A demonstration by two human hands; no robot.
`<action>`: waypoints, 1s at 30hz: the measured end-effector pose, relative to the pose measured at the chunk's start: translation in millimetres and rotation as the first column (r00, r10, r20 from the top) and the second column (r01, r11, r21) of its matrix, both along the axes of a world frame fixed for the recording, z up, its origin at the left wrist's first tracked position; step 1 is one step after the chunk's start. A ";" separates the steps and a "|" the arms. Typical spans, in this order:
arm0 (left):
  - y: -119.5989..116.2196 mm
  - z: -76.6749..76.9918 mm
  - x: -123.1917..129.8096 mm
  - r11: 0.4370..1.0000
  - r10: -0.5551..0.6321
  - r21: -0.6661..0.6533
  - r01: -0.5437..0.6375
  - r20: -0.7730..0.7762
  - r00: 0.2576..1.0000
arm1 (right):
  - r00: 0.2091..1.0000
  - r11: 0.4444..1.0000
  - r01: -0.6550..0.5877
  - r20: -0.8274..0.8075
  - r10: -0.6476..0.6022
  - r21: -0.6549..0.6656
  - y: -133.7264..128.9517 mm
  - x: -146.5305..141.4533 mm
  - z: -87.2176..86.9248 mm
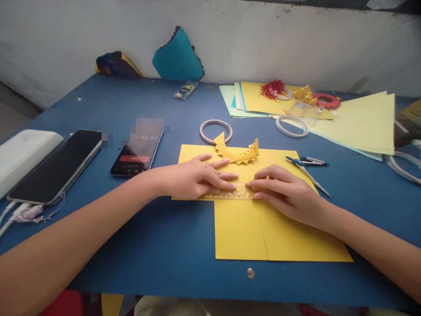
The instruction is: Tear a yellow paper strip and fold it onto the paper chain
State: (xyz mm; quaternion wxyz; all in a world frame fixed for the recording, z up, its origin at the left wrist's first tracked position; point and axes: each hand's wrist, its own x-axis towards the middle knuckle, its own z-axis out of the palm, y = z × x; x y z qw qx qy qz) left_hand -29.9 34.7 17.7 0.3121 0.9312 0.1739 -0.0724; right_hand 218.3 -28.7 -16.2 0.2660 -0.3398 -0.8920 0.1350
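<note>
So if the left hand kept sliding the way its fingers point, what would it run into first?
The left hand lies flat on the ruler, fingers pointing right. Almost at once it would meet the fingertips of the right hand, which press the same ruler from the other side, over the yellow paper.

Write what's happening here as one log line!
left hand: flat on clear ruler | right hand: fingertips on ruler | under: yellow paper | nearby: compass
</note>
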 end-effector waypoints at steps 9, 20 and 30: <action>2.9 4.9 1.7 0.997 0.002 -0.074 -0.007 -0.067 0.998 | 1.000 1.000 -0.009 0.008 0.009 0.014 0.7 1.4 1.3; 3.9 5.2 1.0 0.999 -0.007 -0.052 0.003 -0.077 0.997 | 0.999 0.999 -0.039 -0.013 0.040 0.030 1.9 1.3 0.8; 3.0 6.4 -0.4 0.999 -0.001 -0.052 -0.003 -0.084 0.996 | 0.999 0.998 -0.050 -0.007 0.050 0.030 1.4 1.5 1.3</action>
